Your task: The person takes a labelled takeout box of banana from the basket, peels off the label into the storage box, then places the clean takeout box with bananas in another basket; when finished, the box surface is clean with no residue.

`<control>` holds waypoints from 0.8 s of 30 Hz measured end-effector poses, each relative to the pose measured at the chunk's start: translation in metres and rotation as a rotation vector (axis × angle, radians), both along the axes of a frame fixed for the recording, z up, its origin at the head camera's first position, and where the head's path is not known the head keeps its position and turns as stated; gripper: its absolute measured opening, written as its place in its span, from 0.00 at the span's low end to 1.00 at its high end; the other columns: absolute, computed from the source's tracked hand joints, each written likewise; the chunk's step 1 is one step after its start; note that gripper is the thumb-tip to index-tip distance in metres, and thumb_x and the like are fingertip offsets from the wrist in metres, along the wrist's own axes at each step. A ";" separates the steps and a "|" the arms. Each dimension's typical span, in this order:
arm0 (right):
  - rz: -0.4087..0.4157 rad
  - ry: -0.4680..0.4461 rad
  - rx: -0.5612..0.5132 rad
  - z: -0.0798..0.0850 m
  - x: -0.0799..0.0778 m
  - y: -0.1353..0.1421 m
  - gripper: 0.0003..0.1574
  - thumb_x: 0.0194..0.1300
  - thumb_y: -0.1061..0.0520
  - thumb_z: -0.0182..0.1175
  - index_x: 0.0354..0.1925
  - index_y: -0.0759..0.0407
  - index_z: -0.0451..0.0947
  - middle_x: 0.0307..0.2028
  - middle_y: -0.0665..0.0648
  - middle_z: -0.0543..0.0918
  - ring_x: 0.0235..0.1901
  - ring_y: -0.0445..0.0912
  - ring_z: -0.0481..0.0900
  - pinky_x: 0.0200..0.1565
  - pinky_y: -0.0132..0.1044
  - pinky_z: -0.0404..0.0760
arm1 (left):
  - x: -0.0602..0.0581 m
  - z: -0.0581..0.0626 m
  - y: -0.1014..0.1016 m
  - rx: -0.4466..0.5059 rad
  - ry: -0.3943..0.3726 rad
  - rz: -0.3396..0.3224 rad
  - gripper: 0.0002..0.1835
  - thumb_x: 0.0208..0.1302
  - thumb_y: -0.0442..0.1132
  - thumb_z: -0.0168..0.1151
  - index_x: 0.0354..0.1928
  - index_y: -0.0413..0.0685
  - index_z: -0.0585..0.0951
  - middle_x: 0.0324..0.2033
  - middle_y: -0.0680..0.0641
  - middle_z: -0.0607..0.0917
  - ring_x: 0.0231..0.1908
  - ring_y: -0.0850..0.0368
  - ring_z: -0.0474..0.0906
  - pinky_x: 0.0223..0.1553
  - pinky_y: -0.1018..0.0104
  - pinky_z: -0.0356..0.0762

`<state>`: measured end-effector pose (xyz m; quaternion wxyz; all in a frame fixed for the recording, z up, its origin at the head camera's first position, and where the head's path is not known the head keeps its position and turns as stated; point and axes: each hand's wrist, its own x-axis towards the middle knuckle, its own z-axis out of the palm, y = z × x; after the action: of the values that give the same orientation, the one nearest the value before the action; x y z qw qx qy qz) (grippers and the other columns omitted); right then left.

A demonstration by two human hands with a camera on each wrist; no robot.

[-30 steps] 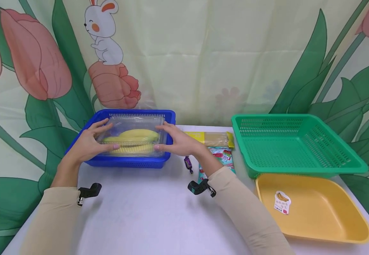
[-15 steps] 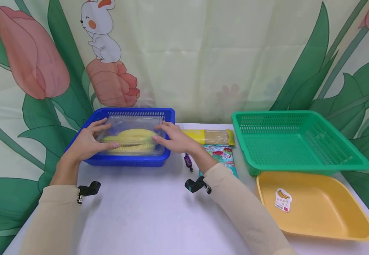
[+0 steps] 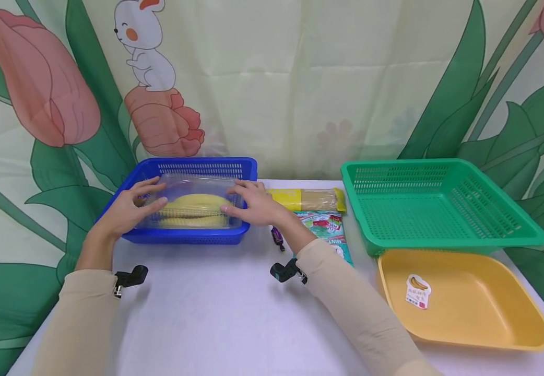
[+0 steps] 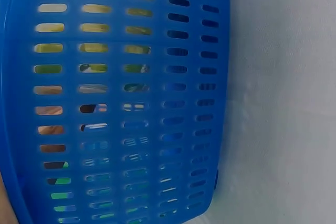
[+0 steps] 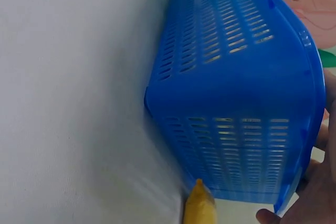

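Observation:
In the head view, a clear plastic box with bananas inside lies in the blue basket at the left. My left hand holds the box by its left end, its thumb over the front part of the lid. At the opposite end my right hand holds it, fingers toward the back corner and thumb at the front. In the left wrist view the basket's slotted wall hides most of the box. The right wrist view shows the basket's corner and part of my right hand.
Right of the basket lie a yellow-ended noodle pack, a teal candy bag and a purple wrapped candy. A green basket and a yellow tray with a banana sticker stand at the right.
Both thumbs have shifted on the box: the left has lifted back from the front edge, the right has moved up and inward. The box sits slightly differently in the basket.

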<state>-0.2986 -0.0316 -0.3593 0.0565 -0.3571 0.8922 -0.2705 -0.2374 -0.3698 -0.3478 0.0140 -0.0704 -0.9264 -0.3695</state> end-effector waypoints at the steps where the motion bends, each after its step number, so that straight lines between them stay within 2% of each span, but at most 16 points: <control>1: -0.002 0.000 0.013 0.001 0.000 -0.001 0.41 0.72 0.30 0.54 0.73 0.48 0.69 0.81 0.57 0.53 0.77 0.62 0.48 0.72 0.69 0.55 | 0.001 0.000 0.000 0.000 -0.005 0.002 0.38 0.70 0.57 0.63 0.76 0.48 0.68 0.82 0.47 0.50 0.74 0.24 0.53 0.67 0.24 0.58; 4: -0.004 0.000 0.059 0.005 0.001 -0.003 0.42 0.71 0.28 0.55 0.74 0.46 0.68 0.82 0.56 0.51 0.77 0.61 0.46 0.70 0.69 0.55 | 0.002 0.001 0.000 -0.020 -0.035 0.018 0.38 0.70 0.59 0.62 0.76 0.50 0.69 0.82 0.48 0.48 0.72 0.22 0.56 0.66 0.23 0.60; 10: -0.006 0.012 0.140 0.011 -0.002 -0.005 0.44 0.68 0.25 0.57 0.74 0.42 0.68 0.81 0.55 0.50 0.77 0.61 0.47 0.68 0.68 0.59 | 0.001 0.000 0.004 -0.066 -0.062 -0.011 0.41 0.66 0.58 0.68 0.75 0.47 0.70 0.82 0.43 0.47 0.74 0.23 0.52 0.67 0.23 0.56; 16: 0.013 0.022 0.181 0.013 -0.007 -0.004 0.45 0.68 0.25 0.57 0.73 0.45 0.68 0.79 0.53 0.56 0.77 0.57 0.54 0.70 0.71 0.58 | -0.005 -0.002 0.009 -0.188 -0.037 -0.035 0.40 0.64 0.60 0.69 0.72 0.45 0.73 0.80 0.38 0.51 0.78 0.29 0.40 0.68 0.20 0.48; 19: 0.010 0.033 0.204 0.015 -0.007 -0.005 0.46 0.67 0.24 0.57 0.73 0.45 0.68 0.78 0.53 0.58 0.77 0.56 0.56 0.70 0.69 0.58 | -0.007 -0.002 0.010 -0.212 -0.037 -0.038 0.41 0.64 0.61 0.69 0.72 0.45 0.72 0.80 0.37 0.51 0.78 0.28 0.39 0.68 0.20 0.48; 24: 0.016 0.047 0.245 0.017 -0.006 -0.009 0.47 0.66 0.22 0.56 0.73 0.44 0.69 0.76 0.52 0.62 0.74 0.55 0.59 0.70 0.69 0.56 | -0.005 -0.002 0.010 -0.237 -0.091 -0.035 0.41 0.66 0.62 0.67 0.73 0.46 0.71 0.80 0.35 0.48 0.77 0.26 0.39 0.67 0.19 0.48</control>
<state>-0.3047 -0.0406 -0.3426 0.0809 -0.3608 0.9169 -0.1504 -0.2428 -0.3602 -0.3494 -0.0430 -0.0711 -0.9619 -0.2603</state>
